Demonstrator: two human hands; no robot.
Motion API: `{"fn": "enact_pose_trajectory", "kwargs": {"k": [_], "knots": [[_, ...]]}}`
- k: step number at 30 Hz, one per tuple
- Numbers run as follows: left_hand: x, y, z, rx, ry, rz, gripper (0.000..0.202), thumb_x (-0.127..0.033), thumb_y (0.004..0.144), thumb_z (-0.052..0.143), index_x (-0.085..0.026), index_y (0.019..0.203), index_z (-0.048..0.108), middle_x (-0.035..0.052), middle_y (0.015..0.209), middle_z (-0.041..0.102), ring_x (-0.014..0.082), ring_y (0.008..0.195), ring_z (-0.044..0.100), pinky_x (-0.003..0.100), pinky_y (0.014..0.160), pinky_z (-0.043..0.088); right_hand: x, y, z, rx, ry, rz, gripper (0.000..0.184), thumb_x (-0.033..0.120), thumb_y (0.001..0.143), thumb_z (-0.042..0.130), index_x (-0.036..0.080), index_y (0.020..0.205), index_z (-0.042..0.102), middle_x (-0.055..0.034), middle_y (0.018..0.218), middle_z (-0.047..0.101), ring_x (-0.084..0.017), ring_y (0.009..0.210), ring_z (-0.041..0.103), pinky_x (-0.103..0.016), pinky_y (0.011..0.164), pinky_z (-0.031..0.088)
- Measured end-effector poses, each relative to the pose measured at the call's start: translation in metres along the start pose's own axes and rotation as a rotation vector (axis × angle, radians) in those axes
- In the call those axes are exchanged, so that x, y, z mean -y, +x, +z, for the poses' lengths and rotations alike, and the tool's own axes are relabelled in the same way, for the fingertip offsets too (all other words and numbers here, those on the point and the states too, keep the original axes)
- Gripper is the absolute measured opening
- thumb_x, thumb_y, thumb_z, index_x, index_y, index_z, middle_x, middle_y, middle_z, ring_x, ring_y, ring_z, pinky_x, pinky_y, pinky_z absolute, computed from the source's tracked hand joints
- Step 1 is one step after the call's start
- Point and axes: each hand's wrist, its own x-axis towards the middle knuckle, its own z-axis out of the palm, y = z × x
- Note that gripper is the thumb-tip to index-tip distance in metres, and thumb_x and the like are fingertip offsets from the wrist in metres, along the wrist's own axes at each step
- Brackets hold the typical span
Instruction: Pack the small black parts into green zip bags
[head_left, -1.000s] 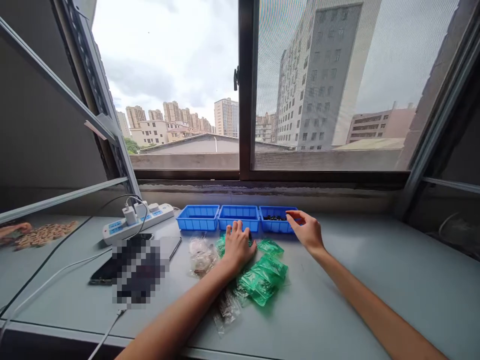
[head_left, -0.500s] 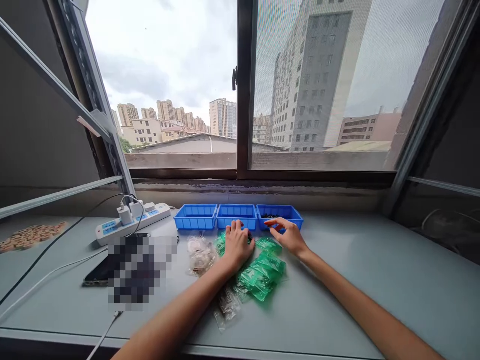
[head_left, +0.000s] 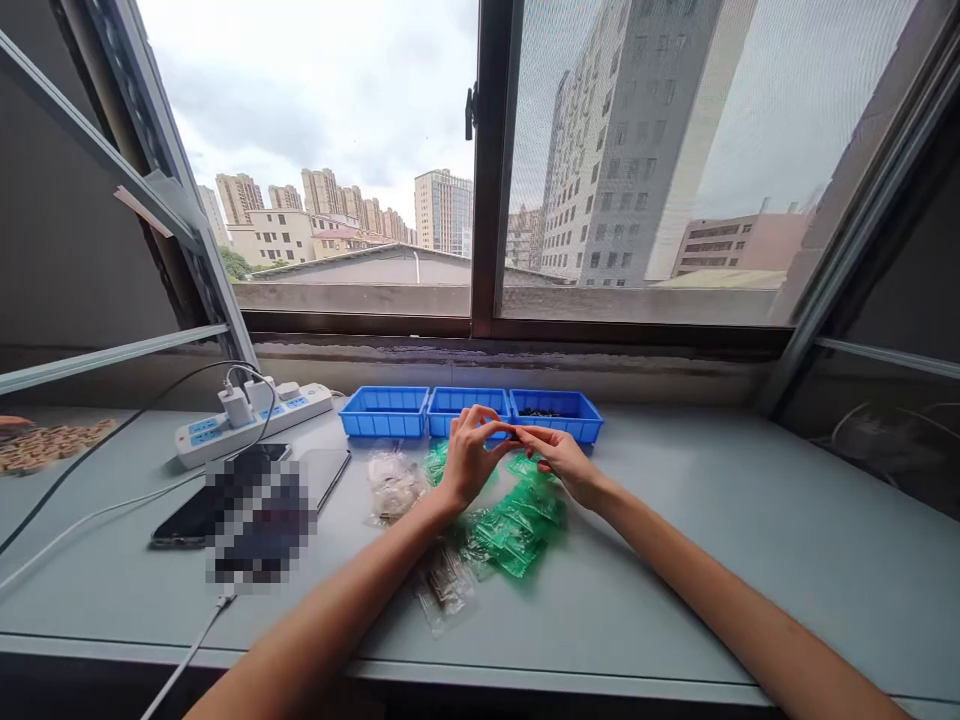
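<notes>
My left hand (head_left: 471, 458) and my right hand (head_left: 561, 462) meet fingertip to fingertip in front of the blue bins. Both are closed in a pinch around something small and dark, too small to name. Below them lies a heap of green plastic bags (head_left: 517, 530), with more green bags partly hidden behind my left hand. Clear bags (head_left: 396, 485) with pale contents sit left of my left wrist. Another clear bag (head_left: 444, 585) with brownish contents lies under my left forearm. Small black pieces (head_left: 538, 411) lie in the right blue bin (head_left: 592, 430).
The left blue bin (head_left: 382, 425) and middle blue bin (head_left: 442, 425) stand in the same row below the window. A white power strip (head_left: 300, 408), a phone (head_left: 180, 525) and cables occupy the left side. Small brown pieces (head_left: 45, 450) are spread at the far left.
My right hand has moved left from the right bin's front edge to meet my left hand. My left hand has risen off the bags, its fingers now pinched. The view has tipped slightly downward.
</notes>
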Motion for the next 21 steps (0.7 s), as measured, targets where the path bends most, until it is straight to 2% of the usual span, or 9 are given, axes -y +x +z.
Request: {"fn": "enact_pose_trajectory", "kwargs": {"k": [3,6,11,14,21], "knots": [[0.003,0.0,0.001,0.005,-0.047,0.053,0.011,-0.031,0.081,0.061,-0.027,0.088,0.068,0.0011,0.089,0.058,0.0152,0.084,0.054,0.029,0.075,0.041,0.001,-0.001,-0.001,-0.027,0.07,0.036,0.038,0.044,0.047,0.078,0.023,0.078,0.074,-0.001,0.076,0.063,-0.008,0.059,0.041,-0.019,0.041,0.022],[0.004,0.0,0.002,-0.013,-0.059,0.043,0.012,-0.03,0.082,0.059,-0.025,0.088,0.068,0.0015,0.089,0.057,0.0154,0.085,0.054,0.029,0.076,0.042,0.002,-0.003,-0.003,-0.015,0.115,0.083,0.038,0.041,0.047,0.079,0.026,0.081,0.074,-0.0002,0.081,0.064,-0.009,0.062,0.043,-0.018,0.042,0.023],[0.001,-0.001,0.002,-0.023,-0.041,0.021,0.012,-0.03,0.083,0.059,-0.023,0.09,0.064,0.0021,0.091,0.055,0.016,0.086,0.054,0.029,0.077,0.042,0.004,-0.006,-0.003,-0.012,0.153,0.128,0.038,0.04,0.042,0.082,0.025,0.077,0.074,0.0009,0.074,0.062,-0.007,0.059,0.041,-0.017,0.042,0.024],[-0.002,-0.004,0.002,0.004,-0.028,0.048,0.012,-0.032,0.083,0.058,-0.022,0.088,0.062,0.0024,0.091,0.055,0.0163,0.088,0.054,0.03,0.078,0.042,0.004,-0.006,-0.003,-0.047,0.157,0.121,0.039,0.04,0.039,0.083,0.023,0.073,0.073,0.0024,0.066,0.058,-0.006,0.054,0.037,-0.018,0.041,0.021],[-0.008,-0.008,0.005,0.054,0.013,0.023,0.009,-0.028,0.083,0.058,-0.021,0.089,0.057,0.0032,0.093,0.055,0.0177,0.088,0.054,0.03,0.074,0.043,-0.001,-0.001,-0.01,-0.075,0.022,0.042,0.042,0.041,0.044,0.081,0.021,0.08,0.071,0.0009,0.071,0.062,-0.006,0.051,0.033,-0.021,0.042,0.019]]}}
